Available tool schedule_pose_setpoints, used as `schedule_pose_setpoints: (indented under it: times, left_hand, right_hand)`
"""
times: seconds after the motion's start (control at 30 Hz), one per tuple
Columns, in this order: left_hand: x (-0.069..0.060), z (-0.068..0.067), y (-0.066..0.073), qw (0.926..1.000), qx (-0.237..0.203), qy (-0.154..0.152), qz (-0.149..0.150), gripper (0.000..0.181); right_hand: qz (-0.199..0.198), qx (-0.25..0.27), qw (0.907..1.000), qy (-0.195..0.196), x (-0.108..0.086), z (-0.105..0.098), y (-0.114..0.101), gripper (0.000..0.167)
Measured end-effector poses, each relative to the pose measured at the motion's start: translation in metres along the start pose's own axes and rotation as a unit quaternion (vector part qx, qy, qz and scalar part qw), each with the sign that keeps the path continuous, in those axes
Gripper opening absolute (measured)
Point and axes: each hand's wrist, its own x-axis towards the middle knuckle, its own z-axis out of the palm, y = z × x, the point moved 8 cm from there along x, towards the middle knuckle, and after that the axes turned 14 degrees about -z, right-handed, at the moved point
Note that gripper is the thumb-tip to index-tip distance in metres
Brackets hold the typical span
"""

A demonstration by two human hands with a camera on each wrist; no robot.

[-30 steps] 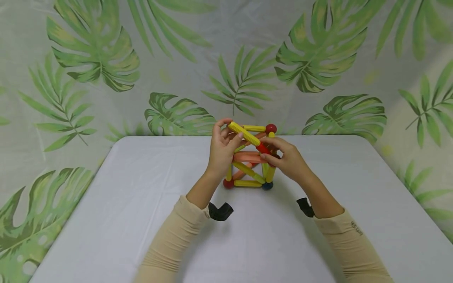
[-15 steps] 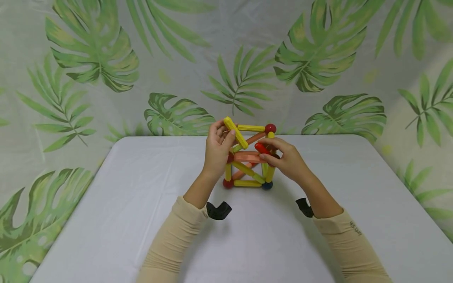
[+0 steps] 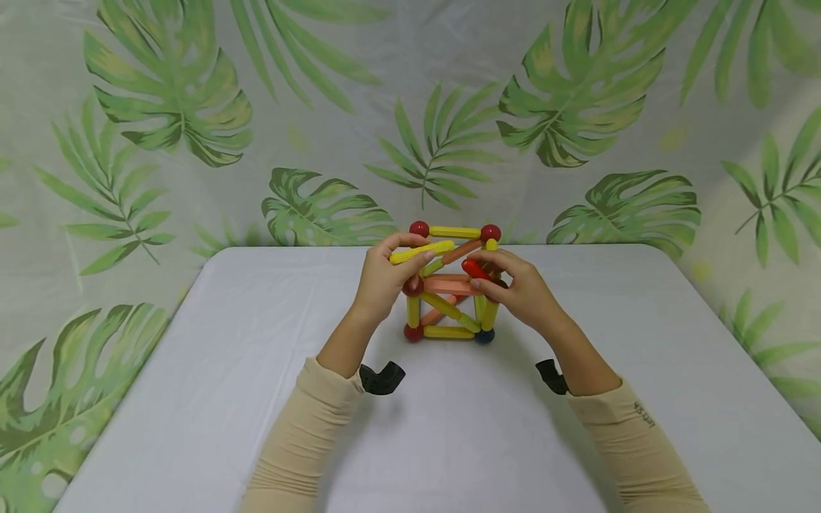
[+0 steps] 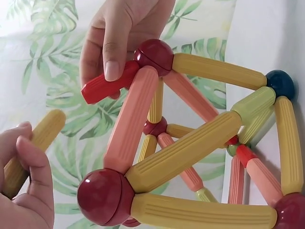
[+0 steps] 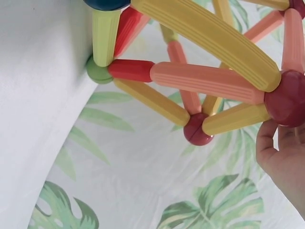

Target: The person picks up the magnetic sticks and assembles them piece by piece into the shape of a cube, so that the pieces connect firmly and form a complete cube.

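Observation:
A frame of ribbed rods and balls [image 3: 449,333], in the style of a magnetic building set, stands on the white table. My left hand [image 3: 378,279] pinches a loose yellow rod [image 3: 422,251] at the frame's upper left; in the left wrist view that yellow rod [image 4: 49,128] is apart from the frame. At the upper right, my right hand [image 3: 527,291] pinches a short red rod [image 3: 472,268]. The left wrist view shows this red rod [image 4: 110,82] meeting a red ball [image 4: 154,57], with a salmon rod [image 4: 131,119] sloping from that ball to another red ball [image 4: 106,197].
Two red balls joined by a yellow rod [image 3: 455,232] form the frame's back top edge. A blue ball [image 3: 484,336] sits at its lower front right corner. The white table [image 3: 462,442] ends at a leaf-patterned cloth [image 3: 442,107] behind. Black mounts [image 3: 383,379] hang at both wrists.
The yellow rod has come away from the short red rod, moved left with my left hand, and turned nearly level. My right hand stays in place holding the red rod.

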Motion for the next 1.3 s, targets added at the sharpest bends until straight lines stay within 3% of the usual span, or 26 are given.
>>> schedule_pose_setpoints:
  times: [0.47,0.73,0.87,1.0,1.17,1.3]
  left_hand:
    - [0.004,0.013,0.009,0.9966,-0.065,-0.027,0.042,0.042]
    - [0.004,0.02,0.017,0.9927,-0.068,-0.029,0.095,0.043]
    - [0.003,0.019,0.019,0.9937,-0.029,-0.017,0.107,0.043]
    - [0.001,0.014,0.02,0.9917,0.046,0.015,0.119,0.045]
    - [-0.002,0.008,0.022,0.9722,0.165,0.056,0.156,0.048]
    - [0.0,0.005,0.018,0.9552,0.243,0.064,0.156,0.055]
  right_hand:
    - [-0.024,0.008,0.9997,-0.001,0.001,0.0,-0.001,0.037]
    - [-0.003,0.007,0.9999,-0.011,0.002,0.001,-0.001,0.038]
    - [0.01,0.008,0.9998,-0.017,0.004,0.001,0.001,0.039]
    - [0.018,-0.001,0.9998,-0.001,0.01,0.002,-0.001,0.038]
    - [0.043,0.0,0.9988,0.025,0.018,0.005,0.001,0.037]
    - [0.054,-0.007,0.9979,0.036,0.024,0.006,0.002,0.034]
